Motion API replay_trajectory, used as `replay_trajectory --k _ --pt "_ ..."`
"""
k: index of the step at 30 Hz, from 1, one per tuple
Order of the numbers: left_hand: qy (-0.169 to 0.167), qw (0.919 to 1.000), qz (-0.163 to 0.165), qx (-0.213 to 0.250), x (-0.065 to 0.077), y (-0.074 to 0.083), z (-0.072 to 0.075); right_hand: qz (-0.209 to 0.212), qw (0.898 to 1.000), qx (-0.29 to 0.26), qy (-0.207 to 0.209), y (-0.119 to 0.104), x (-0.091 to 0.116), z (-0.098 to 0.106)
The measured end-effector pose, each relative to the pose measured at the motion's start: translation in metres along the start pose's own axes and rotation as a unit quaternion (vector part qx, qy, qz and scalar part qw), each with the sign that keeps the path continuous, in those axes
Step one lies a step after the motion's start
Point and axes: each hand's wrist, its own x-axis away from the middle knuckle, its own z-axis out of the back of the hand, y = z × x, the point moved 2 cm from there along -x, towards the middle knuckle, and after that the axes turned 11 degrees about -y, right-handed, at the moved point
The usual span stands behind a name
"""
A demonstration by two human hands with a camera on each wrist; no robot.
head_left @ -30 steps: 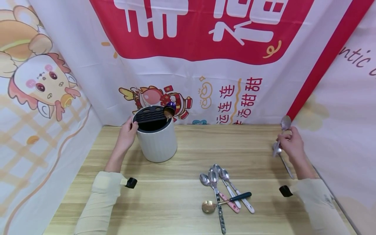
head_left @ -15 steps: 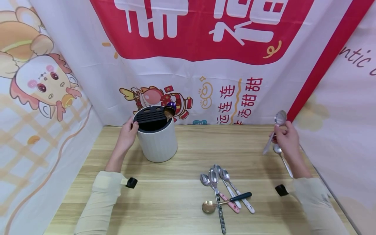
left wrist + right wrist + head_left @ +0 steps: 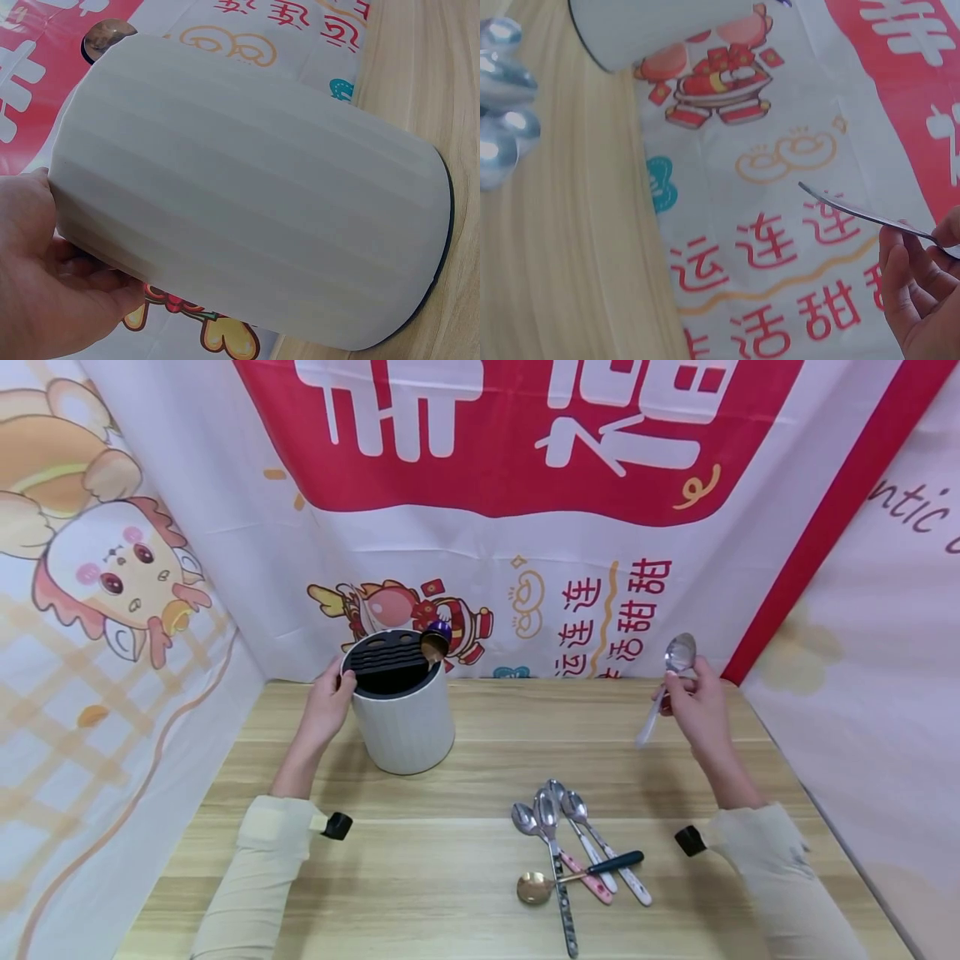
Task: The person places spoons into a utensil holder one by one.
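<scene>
My left hand grips the rim of a white ribbed utensil holder with a black slotted insert. In the left wrist view, its thumb lies at the rim and its fingers bend against the side of the holder. A dark spoon with a bronze bowl sticks out of the insert on the right. Off to the right, my right hand pinches a metal spoon at its neck, above the table. The bowl points up and the handle slants down left; the right wrist view shows the spoon's thin handle.
Several spoons lie in a loose pile at front centre, among them a gold spoon with a dark handle, across a pink handle. The wooden table meets printed cloth walls at the back and sides.
My right hand has lifted the spoon from the right side and carried it leftward. A second spoon there is now hidden behind the forearm. The left hand and holder stay in place.
</scene>
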Motion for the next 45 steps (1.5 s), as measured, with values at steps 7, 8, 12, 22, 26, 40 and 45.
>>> replay_trajectory --k 7,8,12,22,26,40,45 --pt "-0.008 0.9999 0.008 0.006 0.000 -0.001 0.000 0.016 0.999 -0.026 -0.008 -0.012 -0.003 -0.021" --pt "-0.010 0.9999 0.010 0.008 0.000 -0.001 0.000 0.018 0.999 -0.028 -0.009 -0.013 -0.003 -0.024" --pt "-0.012 0.9999 0.007 0.010 -0.001 -0.001 0.000 0.024 0.999 -0.023 -0.015 -0.019 -0.005 -0.036" --pt "-0.010 0.9999 -0.006 0.011 -0.001 -0.001 -0.001 0.031 0.999 -0.028 -0.025 -0.031 -0.009 -0.064" --pt "-0.010 0.9998 -0.005 0.014 -0.001 -0.001 -0.002 0.048 0.998 -0.025 -0.037 -0.036 -0.009 -0.074" --pt "-0.013 0.9997 0.001 0.019 -0.001 -0.001 -0.002 0.084 0.994 -0.025 -0.064 -0.059 -0.016 -0.104" --pt "-0.011 0.9998 0.001 0.018 -0.001 -0.001 -0.002 0.128 0.988 -0.041 -0.074 -0.070 -0.019 -0.119"
